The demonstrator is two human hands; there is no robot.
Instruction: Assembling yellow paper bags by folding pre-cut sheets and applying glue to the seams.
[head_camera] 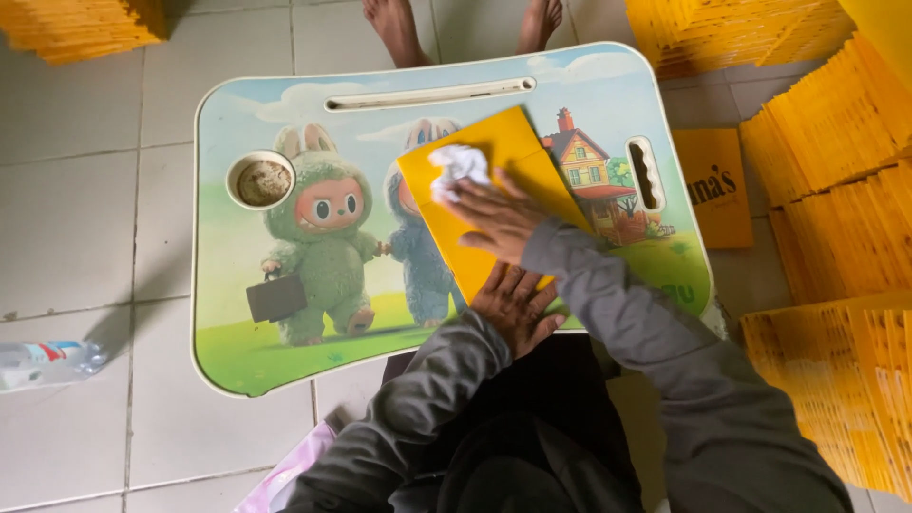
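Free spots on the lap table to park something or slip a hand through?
Bare room on the lap table: the left half between the cup recess and the near edge. Crowded right of centre, where the yellow sheet, right hand with white cloth and left hand sit.

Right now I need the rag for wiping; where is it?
The white rag is under the right hand, on the yellow sheet mid-table.

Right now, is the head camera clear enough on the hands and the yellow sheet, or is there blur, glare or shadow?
Head view: even, soft daylight, no glare on the yellow sheet. Right hand and white cloth slightly soft; left hand clearer. Faint shadow under the lap table; edges bend a little, wide lens.
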